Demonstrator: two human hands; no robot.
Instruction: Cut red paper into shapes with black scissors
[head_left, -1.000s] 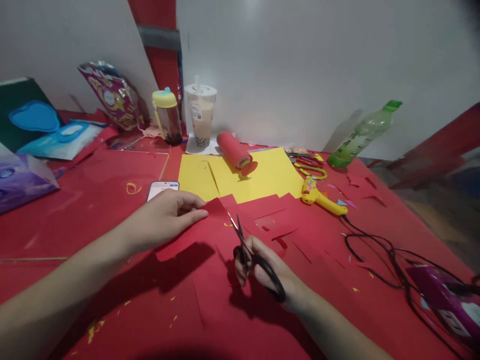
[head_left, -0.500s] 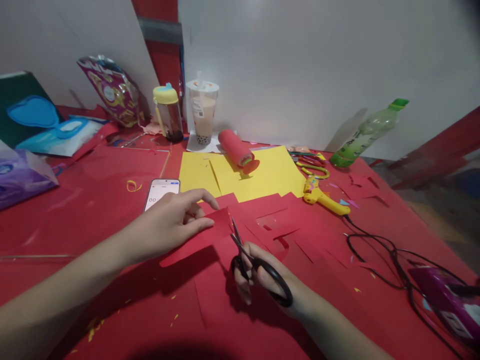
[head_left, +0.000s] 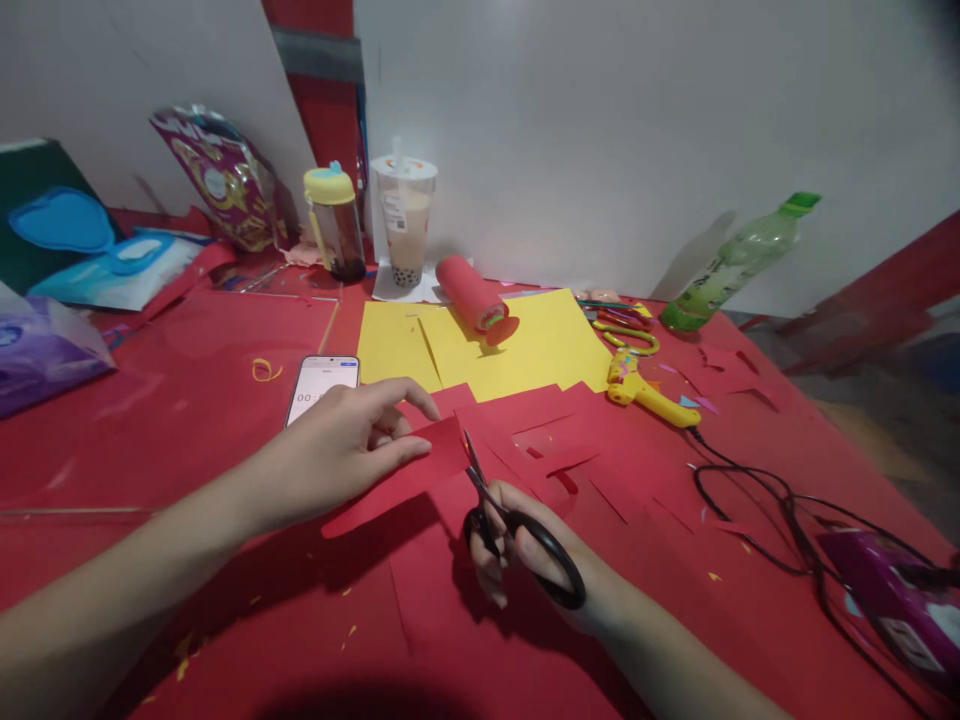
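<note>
My left hand (head_left: 352, 440) pinches a piece of red paper (head_left: 390, 490) between thumb and fingers, holding it above the table. In my right hand (head_left: 517, 550) is a pair of black-handled scissors (head_left: 551, 555), thumb and fingers through the loops. The scissor blades stand slightly apart at the paper's right edge. Below lie more red paper sheets (head_left: 555, 410), some with pieces cut from them. Behind those sit yellow sheets (head_left: 555, 330), with a red paper-covered roll (head_left: 469, 293) lying on top.
A phone (head_left: 324, 377) lies by my left wrist. A yellow glue gun (head_left: 649, 395) with a black cord and a green bottle (head_left: 739, 265) are at right. A bubble tea cup (head_left: 405, 225), a yellow-lidded bottle (head_left: 335, 225) and a wipes pack (head_left: 112, 265) stand behind.
The scissor blades have closed a little at the paper's edge. Both hands keep nearly the same place and grip.
</note>
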